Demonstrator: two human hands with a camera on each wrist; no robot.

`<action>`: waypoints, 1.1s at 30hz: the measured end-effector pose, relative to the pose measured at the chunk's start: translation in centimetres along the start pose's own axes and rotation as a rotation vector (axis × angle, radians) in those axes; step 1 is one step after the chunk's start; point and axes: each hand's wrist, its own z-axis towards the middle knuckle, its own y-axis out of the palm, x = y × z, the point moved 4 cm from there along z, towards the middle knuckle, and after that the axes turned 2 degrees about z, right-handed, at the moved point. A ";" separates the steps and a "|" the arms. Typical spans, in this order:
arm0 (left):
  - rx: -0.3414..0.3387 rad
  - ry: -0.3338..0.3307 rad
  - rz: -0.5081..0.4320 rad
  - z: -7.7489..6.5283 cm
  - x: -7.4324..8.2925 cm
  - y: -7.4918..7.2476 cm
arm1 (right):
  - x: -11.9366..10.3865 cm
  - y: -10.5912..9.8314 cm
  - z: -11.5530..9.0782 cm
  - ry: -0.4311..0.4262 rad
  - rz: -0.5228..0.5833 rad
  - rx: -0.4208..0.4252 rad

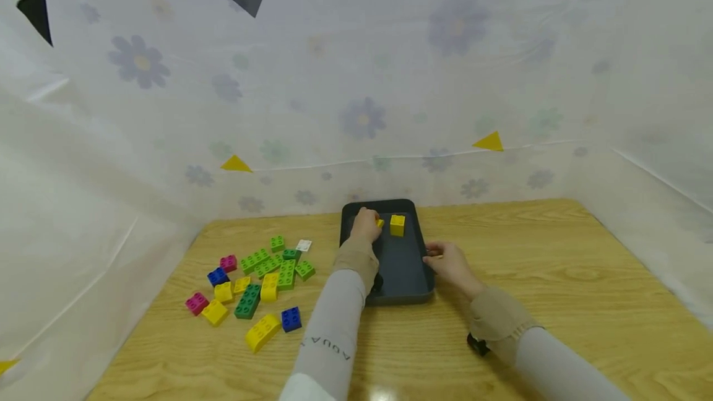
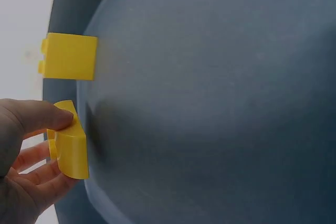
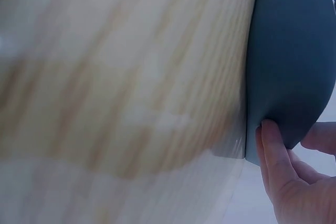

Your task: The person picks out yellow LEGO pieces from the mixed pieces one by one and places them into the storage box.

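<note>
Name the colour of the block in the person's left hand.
The block in the left hand is yellow, best seen in the left wrist view.

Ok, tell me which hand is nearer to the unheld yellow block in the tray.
The left hand. It is just left of the unheld yellow block, pinching another yellow block; the right hand is farther off, at the right side of the tray.

PLACE: makeshift booth (image 1: 652,110), probably indoors | floral sheeting (image 1: 301,73), three sides | wood-grain tabletop (image 1: 535,252)
</note>
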 end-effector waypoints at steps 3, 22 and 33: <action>-0.001 0.000 0.012 0.0 -0.3 0.4 | 0.0 0.0 0.0 0.008 0.005 0.002; -0.008 -0.009 0.013 -0.1 -0.6 1.2 | 0.1 0.1 0.0 0.005 -0.006 0.001; -0.018 -0.023 -0.007 -0.2 -0.9 1.3 | 0.0 0.1 0.0 -0.001 -0.012 0.010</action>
